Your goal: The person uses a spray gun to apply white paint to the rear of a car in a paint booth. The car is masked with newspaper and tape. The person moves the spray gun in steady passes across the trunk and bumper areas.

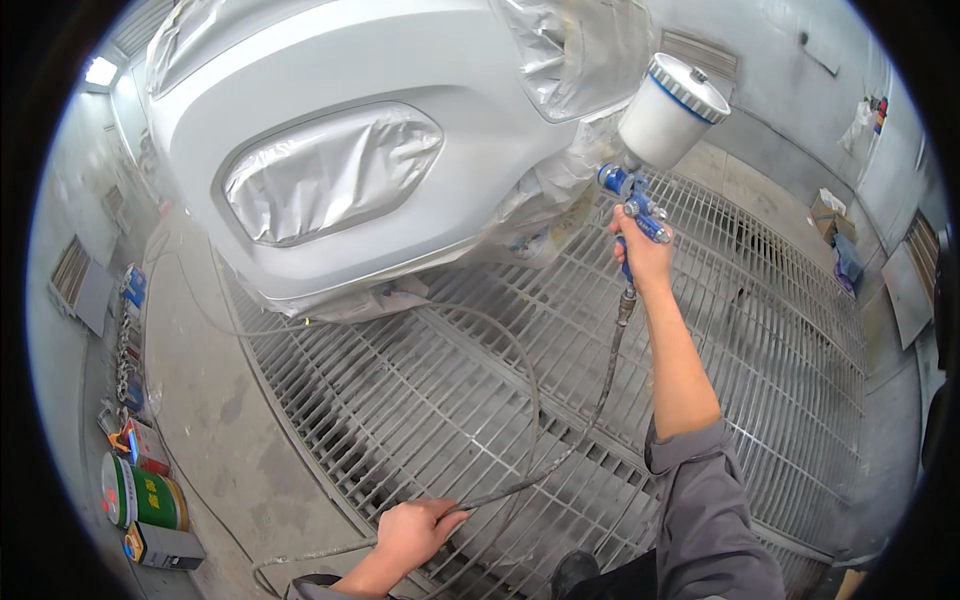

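My right hand is closed round the grip of a blue spray gun, held up to the right of the car. A white paint cup with a ridged lid sits on top of the gun. From the gun's base a grey air hose hangs down and curves toward me. Lower down, my left hand is closed on that hose. Ahead stands a light grey car body, one panel of it covered in silvery masking film. More film covers the parts at its right and underneath.
Metal floor grating lies under the car and my feet. Slack hose loops across it. Along the left wall stand a green pail, a square can and several boxes. A cardboard box and a blue bag sit by the right wall.
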A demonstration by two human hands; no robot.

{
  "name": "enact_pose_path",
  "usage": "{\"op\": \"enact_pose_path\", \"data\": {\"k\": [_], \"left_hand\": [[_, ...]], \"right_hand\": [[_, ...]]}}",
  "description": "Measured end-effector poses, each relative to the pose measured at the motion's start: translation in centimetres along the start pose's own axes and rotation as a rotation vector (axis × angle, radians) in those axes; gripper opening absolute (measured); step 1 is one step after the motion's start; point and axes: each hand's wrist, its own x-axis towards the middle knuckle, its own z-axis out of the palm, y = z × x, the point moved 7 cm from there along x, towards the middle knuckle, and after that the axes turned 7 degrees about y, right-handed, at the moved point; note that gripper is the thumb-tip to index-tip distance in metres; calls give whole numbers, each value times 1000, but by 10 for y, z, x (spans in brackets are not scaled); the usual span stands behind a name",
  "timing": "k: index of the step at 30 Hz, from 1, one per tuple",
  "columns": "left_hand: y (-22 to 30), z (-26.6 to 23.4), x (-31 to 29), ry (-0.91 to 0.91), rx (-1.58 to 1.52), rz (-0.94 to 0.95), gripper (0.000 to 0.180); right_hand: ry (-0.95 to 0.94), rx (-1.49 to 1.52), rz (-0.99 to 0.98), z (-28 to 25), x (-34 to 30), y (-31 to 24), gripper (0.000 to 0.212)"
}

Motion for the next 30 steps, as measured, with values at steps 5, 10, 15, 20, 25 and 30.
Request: {"op": "enact_pose_path", "data": {"k": [5,10,15,20,25,30], "left_hand": [[7,0,6,118,9,-23,33],[15,-17,4,111,70,-71,30],[11,-20,-10,24,71,17,29],[13,-42,-29,34,72,96,31],[2,-70,-50,39,89,100,31],[-29,-88,-76,88,70,56,29]], "right_hand": [[186,-43,-28,-22,34,9,25],[278,-122,-9,-16,9,28,30],[108,-108,3,23,-67,20,33],[-80,-65,-29,74,-136,-5,17],[-178,4,-9,128,-193,-15,20],[-248,36,-52,191,-250,-30,23]]}}
